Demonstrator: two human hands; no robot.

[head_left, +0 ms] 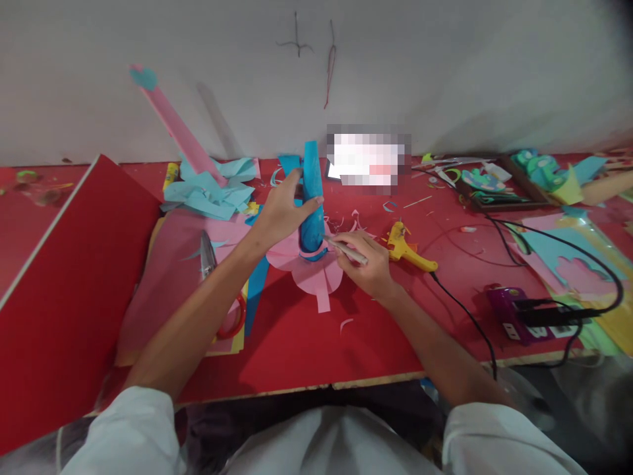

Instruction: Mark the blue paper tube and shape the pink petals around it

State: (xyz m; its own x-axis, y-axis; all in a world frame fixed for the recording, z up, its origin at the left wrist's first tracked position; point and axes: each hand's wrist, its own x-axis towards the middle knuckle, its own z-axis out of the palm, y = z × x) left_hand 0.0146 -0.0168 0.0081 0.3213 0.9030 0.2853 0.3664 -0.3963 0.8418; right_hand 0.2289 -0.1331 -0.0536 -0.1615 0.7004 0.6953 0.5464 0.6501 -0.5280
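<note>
Now left hand (281,211) fingers grip upright blue tube (312,198); right hand (368,264) fingers pinch pen (346,251) at its 4 o'clock; pink petals (311,267) partly attached.

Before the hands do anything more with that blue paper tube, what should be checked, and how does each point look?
1. Left hand grips the blue tube: ok.
2. Tube stands upright on the pink paper petals: ok.
3. Right hand holds the pen-like tool, tip at the tube's base: ok.
4. Yellow glue gun lies apart from both hands: ok.
5. Glue gun hot: cannot tell.
6. Scissors lie under the left forearm: not ok.
</note>
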